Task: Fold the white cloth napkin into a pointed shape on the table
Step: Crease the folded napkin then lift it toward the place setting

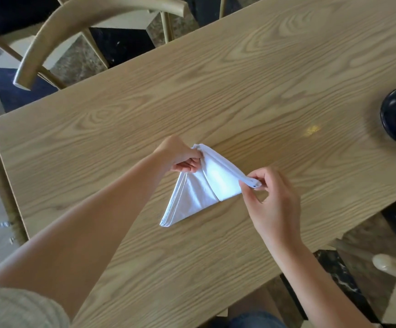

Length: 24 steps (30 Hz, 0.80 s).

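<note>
The white cloth napkin (201, 188) lies on the wooden table (239, 91), folded into a layered triangle whose sharp point faces the near left. My left hand (180, 156) pinches the napkin's far corner, fingers curled under the cloth. My right hand (272, 195) pinches the right corner between thumb and fingertips, and the edge between the two corners is lifted slightly off the table.
A dark round dish (391, 117) with a white object in it sits at the table's right edge. A wooden chair with a curved back (57, 27) stands past the far left corner. Another chair arm (393, 266) shows at the near right.
</note>
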Each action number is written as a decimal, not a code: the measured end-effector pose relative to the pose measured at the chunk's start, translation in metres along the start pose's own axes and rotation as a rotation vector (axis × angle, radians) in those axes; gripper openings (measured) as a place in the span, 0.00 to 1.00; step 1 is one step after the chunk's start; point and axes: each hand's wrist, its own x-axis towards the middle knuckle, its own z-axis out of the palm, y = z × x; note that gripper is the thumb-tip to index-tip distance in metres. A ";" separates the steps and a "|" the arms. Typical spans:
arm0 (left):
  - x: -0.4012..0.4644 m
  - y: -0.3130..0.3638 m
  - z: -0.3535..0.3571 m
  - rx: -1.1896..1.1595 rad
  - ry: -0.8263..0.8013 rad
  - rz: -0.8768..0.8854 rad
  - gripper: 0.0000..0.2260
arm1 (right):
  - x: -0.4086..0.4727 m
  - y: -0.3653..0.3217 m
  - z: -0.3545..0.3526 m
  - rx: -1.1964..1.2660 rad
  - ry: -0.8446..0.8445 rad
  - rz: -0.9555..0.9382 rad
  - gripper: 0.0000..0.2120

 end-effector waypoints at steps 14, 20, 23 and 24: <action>-0.002 0.016 -0.013 0.309 -0.093 0.056 0.03 | -0.047 -0.032 0.075 0.053 -0.177 -0.376 0.06; -0.006 0.015 -0.015 0.726 0.008 0.328 0.10 | -0.052 -0.027 0.090 0.009 -0.238 -0.398 0.09; -0.003 0.012 -0.014 0.832 0.081 0.409 0.11 | -0.056 -0.023 0.098 -0.031 -0.277 -0.406 0.10; -0.001 0.011 -0.015 0.853 0.111 0.430 0.12 | -0.057 -0.021 0.100 -0.054 -0.297 -0.414 0.10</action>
